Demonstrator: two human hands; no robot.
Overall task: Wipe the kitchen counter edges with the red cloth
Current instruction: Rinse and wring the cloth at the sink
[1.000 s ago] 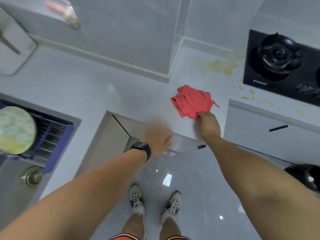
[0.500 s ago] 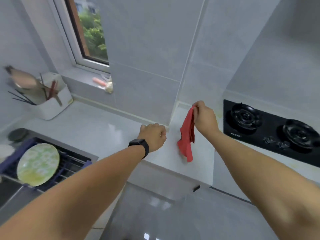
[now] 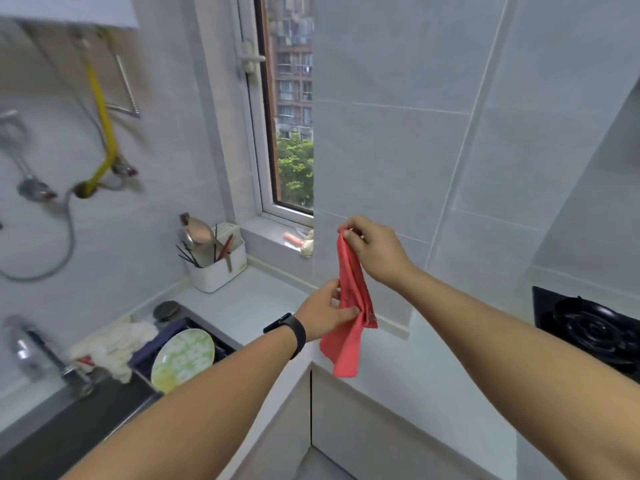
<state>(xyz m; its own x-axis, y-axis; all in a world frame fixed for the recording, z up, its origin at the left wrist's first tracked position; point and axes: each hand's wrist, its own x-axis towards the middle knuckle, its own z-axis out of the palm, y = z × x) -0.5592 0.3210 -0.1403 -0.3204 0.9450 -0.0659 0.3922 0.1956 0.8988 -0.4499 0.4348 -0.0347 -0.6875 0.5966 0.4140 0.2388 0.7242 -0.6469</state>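
So the red cloth (image 3: 349, 306) is up in the air right now, not on the table (image 3: 242, 299) at all. The right hand (image 3: 375, 251) pinches its top corner between thumb and fingertips, and the cloth hangs straight down from there. The left hand (image 3: 325, 315), the one with the dark watch (image 3: 289, 332) on the wrist, pinches the cloth about midway down, thumb on the far side and fingers on the near side.

Long axis is basically vertical, top end at the right hand, loose tail dangling below the left hand and drooping a bit toward the person. It's bunched into a narrow rope shape, not spread flat.

Looks like the step here is sorting the cloth out before wiping. To do that well, my guess is the left hand should slide out to a second corner so the cloth opens, then fold it into a flat pad. A rope-shaped wad would only touch the table edge in a thin line. Keep the tail away from the stove (image 3: 595, 327) off beyond the right hand, and from the sink stuff past the left.
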